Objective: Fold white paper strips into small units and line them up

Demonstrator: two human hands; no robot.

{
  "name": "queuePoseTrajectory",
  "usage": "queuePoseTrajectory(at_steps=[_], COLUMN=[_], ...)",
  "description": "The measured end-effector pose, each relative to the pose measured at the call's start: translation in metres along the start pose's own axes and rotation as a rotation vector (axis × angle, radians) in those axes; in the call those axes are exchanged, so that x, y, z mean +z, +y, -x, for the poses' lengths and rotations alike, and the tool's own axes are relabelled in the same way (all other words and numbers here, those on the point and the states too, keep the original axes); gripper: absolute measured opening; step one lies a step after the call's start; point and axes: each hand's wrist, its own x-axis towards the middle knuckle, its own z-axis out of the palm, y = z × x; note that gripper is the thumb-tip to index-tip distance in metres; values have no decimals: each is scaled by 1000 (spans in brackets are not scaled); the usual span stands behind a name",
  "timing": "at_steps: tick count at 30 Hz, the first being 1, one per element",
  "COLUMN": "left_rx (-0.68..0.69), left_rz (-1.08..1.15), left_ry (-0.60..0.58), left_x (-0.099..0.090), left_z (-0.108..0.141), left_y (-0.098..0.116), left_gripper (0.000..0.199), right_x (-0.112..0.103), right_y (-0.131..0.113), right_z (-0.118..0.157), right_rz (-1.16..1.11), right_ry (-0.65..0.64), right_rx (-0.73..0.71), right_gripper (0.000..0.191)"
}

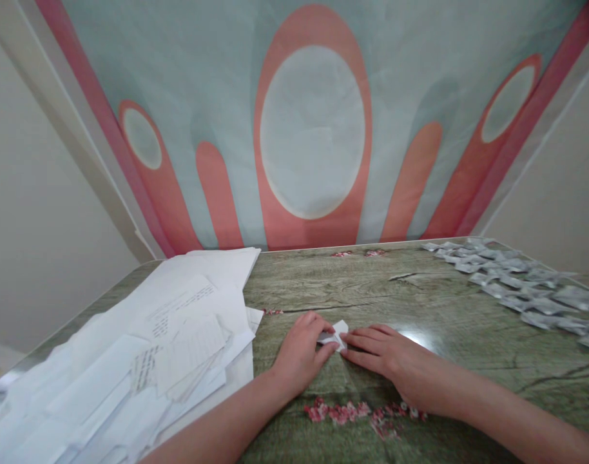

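Observation:
A small folded piece of white paper (340,330) lies on the wood-patterned table between my two hands. My left hand (304,351) grips its left side, thumb toward me and fingers on the far side. Part of the paper is hidden behind those fingers. From the other side, my right hand (388,354) lies low over the table with its fingers stretched out, the tips touching the paper's right edge.
A heap of white paper sheets (198,351), some printed, covers the table's left side. Rows of small folded paper pieces (511,277) lie at the far right. Behind the table (318,283) stands a backdrop (314,129) with red and grey shapes.

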Motion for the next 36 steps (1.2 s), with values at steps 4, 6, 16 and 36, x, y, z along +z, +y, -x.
queuePoseTrajectory(at_steps=[4, 6, 16, 36], left_rx=[-1, -3, 8, 139], left_rz=[-1, -2, -89, -540], left_ry=[-3, -3, -4, -134], left_x=[-1, -1, 1, -5], left_z=[0, 0, 2, 29], left_y=[0, 1, 1, 28], left_gripper=[13, 13, 15, 31], right_x=[1, 1, 8, 16], right_y=[0, -1, -5, -13], right_z=[-1, -1, -5, -5], right_rz=[4, 13, 74, 71], right_ry=[15, 25, 36, 54], right_rx=[3, 6, 27, 63], right_gripper=[76, 75, 70, 66])
